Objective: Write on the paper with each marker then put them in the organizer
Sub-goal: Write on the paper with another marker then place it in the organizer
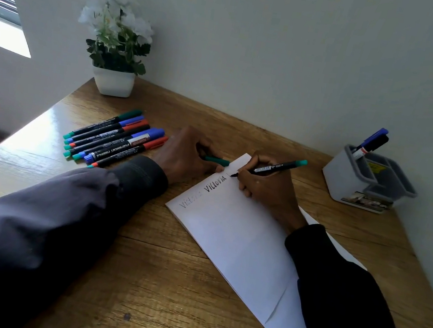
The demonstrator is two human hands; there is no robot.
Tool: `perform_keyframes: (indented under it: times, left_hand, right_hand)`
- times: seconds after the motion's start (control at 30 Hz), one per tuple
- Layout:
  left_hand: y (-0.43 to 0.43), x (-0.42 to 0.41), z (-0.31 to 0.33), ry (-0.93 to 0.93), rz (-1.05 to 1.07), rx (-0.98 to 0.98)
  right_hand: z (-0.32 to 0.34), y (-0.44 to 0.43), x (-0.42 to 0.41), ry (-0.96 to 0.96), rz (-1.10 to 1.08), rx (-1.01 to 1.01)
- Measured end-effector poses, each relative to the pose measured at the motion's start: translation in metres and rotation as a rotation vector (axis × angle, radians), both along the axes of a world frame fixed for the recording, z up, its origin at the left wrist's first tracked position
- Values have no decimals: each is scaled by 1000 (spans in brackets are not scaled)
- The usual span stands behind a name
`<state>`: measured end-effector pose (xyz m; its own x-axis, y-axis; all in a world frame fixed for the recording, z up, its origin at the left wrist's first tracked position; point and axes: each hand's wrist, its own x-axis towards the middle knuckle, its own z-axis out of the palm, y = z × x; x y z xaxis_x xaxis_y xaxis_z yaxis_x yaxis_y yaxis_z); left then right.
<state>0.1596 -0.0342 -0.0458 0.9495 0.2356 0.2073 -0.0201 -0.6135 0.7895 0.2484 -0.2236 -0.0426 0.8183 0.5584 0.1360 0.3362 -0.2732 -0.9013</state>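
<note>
White paper [242,242] lies at a slant on the wooden desk [161,283], with two written words near its top edge. My right hand [265,189] grips a black marker with a teal end [277,168], its tip touching the paper just right of the second word. My left hand [185,155] rests at the paper's top left corner and holds a teal cap [217,160]. Several capped markers [114,136] lie in a row to the left. A grey organizer [350,180] stands at the right and holds two markers [372,142].
A white pot of white flowers [116,52] stands at the desk's back left corner. The wall runs close behind the desk and along its right side. A window is at the far left.
</note>
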Motion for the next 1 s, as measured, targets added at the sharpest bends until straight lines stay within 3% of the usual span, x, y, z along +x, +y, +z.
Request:
perform_keyframes:
  times: [1.0]
  left_hand:
    - [0, 2, -2, -1, 11, 31]
  right_hand:
    - [-5, 0, 6, -28, 6, 35]
